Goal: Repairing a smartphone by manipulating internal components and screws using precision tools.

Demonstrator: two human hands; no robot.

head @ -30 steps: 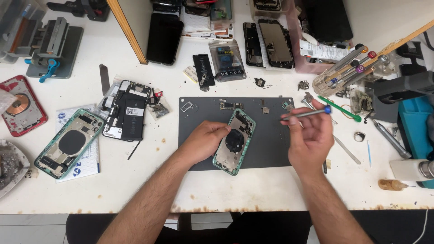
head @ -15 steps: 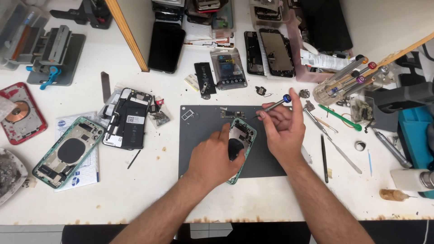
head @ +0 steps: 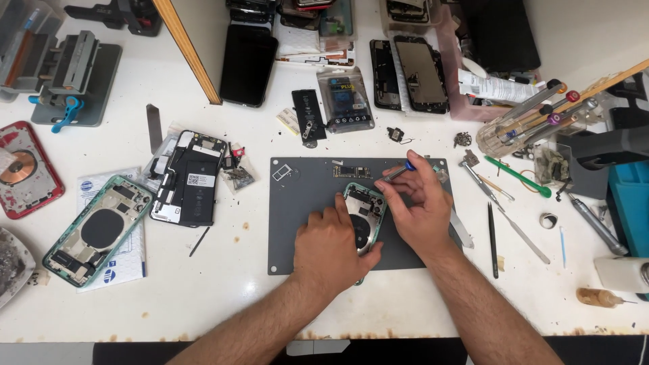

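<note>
A green phone housing [head: 365,209], opened up with its parts showing, lies on a dark grey work mat [head: 297,223]. My left hand [head: 334,250] lies over its lower half and pins it down. My right hand [head: 416,203] holds a thin screwdriver [head: 399,170] with a blue band, tip pointing down-left at the housing's upper corner. A small circuit board [head: 351,172] rests on the mat just above the housing.
Another green housing [head: 98,230], a black opened phone [head: 189,177] and a red back cover [head: 23,169] lie left. Phones, a battery [head: 307,113] and screens sit at the back. Tweezers, picks and a screwdriver rack [head: 534,115] are to the right.
My right hand with the screwdriver came in from the right and now leans over the housing's top. My left hand slid down along the housing, which turned more upright.
</note>
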